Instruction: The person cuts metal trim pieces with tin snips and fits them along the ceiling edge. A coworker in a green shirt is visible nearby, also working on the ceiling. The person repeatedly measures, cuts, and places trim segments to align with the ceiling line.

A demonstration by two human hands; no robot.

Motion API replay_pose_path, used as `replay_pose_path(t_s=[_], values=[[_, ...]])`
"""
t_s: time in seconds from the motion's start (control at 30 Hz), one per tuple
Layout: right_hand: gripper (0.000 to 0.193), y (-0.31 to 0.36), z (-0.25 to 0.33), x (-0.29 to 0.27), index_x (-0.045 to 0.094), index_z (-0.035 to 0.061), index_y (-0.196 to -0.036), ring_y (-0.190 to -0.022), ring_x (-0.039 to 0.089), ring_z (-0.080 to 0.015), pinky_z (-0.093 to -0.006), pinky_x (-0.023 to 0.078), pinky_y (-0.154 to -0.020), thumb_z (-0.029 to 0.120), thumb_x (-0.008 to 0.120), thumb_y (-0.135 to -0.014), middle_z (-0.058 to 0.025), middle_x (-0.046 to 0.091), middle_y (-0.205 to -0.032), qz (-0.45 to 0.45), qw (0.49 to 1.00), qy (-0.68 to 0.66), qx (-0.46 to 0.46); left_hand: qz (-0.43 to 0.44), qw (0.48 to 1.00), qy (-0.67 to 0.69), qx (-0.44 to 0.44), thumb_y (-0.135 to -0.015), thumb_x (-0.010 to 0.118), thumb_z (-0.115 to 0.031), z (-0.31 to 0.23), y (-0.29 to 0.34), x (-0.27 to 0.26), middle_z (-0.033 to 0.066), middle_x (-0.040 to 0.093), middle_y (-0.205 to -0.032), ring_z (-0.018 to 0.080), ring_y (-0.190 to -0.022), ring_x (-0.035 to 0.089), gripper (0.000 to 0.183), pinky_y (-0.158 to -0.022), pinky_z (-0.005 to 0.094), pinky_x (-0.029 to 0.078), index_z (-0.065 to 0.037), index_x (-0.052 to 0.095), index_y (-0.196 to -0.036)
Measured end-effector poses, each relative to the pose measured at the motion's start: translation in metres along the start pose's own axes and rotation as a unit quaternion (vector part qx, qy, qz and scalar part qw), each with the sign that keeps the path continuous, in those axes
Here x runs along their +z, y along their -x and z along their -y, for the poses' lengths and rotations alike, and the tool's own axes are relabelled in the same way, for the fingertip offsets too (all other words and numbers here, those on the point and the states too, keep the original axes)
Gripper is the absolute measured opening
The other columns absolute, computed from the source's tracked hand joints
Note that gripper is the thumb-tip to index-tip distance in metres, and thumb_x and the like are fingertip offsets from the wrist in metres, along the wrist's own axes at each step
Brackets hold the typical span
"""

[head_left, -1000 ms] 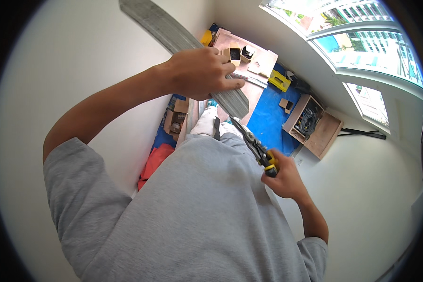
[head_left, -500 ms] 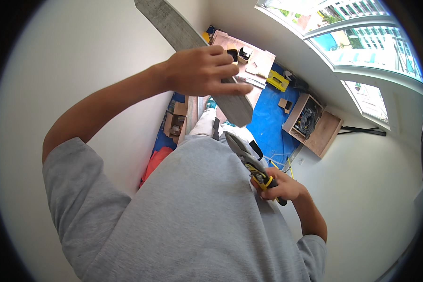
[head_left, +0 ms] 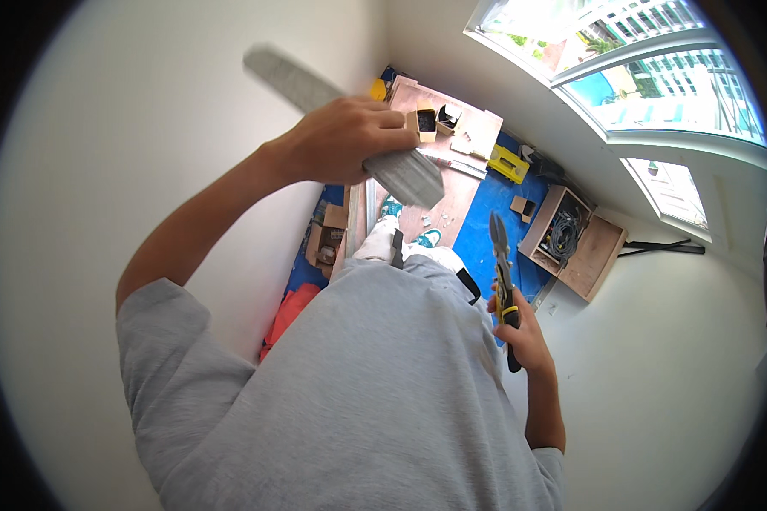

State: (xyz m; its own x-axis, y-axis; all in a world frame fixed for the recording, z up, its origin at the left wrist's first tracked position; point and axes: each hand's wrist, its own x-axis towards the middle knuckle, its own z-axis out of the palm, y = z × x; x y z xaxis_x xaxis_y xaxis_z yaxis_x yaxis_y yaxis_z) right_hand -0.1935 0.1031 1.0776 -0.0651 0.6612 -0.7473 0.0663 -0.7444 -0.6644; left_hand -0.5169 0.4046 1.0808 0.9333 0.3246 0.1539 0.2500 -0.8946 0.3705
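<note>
My left hand (head_left: 349,140) is closed around a long grey metal-looking strip (head_left: 407,180), raised at a slant in front of me. One cut-off, angled end points down toward my feet, and the far end, smeared by motion, reaches up to the left. Lower on the right, my right hand (head_left: 527,339) grips a pair of tin snips (head_left: 500,251) by their black and yellow handles. Their blades point upward and look closed. The snips and the strip are apart.
Below me is a wooden platform (head_left: 475,123) bearing small open boxes (head_left: 426,125). A yellow case (head_left: 508,164) and an open wooden box with coiled cable (head_left: 564,234) lie on blue floor sheeting (head_left: 479,228). At left are a cardboard box (head_left: 332,219) and red cloth (head_left: 288,317).
The strip's near end has shifted left and up, while its far end has dropped. My right hand has swung the snips up and right, from slanting across my shirt to nearly upright.
</note>
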Motion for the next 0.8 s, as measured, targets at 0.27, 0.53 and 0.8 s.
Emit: replay_pose_path(t_s=[0.27,0.53,0.8], values=[[0.070,-0.037,0.002,0.037,0.043,0.0021,-0.143,-0.110,0.061,-0.0236,-0.0379,0.046,-0.104,0.014,0.061,-0.077,-0.0135,0.061,-0.119,-0.030,0.984,-0.175,-0.024,0.005,0.927,0.263,-0.268,-0.087,0.081,-0.032,-0.028,0.007,0.009,0.0132,0.066,-0.086,0.0275,-0.084,0.067,0.041,-0.079,0.0399,0.052,-0.003,0.077,-0.116],[0.078,-0.097,0.034,0.095,0.041,0.0085,-0.143,-0.126,0.053,-0.0305,-0.0464,0.036,-0.116,0.032,0.078,-0.079,-0.0159,0.052,-0.131,0.158,0.915,-0.276,-0.248,-0.210,0.689,0.613,-0.325,-0.097,0.076,-0.032,-0.088,0.039,0.039,0.0098,0.073,-0.087,0.0124,-0.070,0.070,0.040,-0.066,0.0295,0.058,0.004,0.073,-0.114],[0.069,-0.118,0.009,0.078,0.043,0.0035,-0.142,-0.124,0.053,-0.0233,-0.0427,0.046,-0.105,0.020,0.079,-0.086,-0.0104,0.053,-0.131,0.298,0.895,-0.218,-0.250,-0.311,0.617,0.556,-0.463,-0.088,0.080,-0.055,-0.224,0.062,0.082,0.0156,0.075,-0.081,0.0197,-0.063,0.073,0.065,-0.056,0.0308,0.059,0.009,0.074,-0.103]])
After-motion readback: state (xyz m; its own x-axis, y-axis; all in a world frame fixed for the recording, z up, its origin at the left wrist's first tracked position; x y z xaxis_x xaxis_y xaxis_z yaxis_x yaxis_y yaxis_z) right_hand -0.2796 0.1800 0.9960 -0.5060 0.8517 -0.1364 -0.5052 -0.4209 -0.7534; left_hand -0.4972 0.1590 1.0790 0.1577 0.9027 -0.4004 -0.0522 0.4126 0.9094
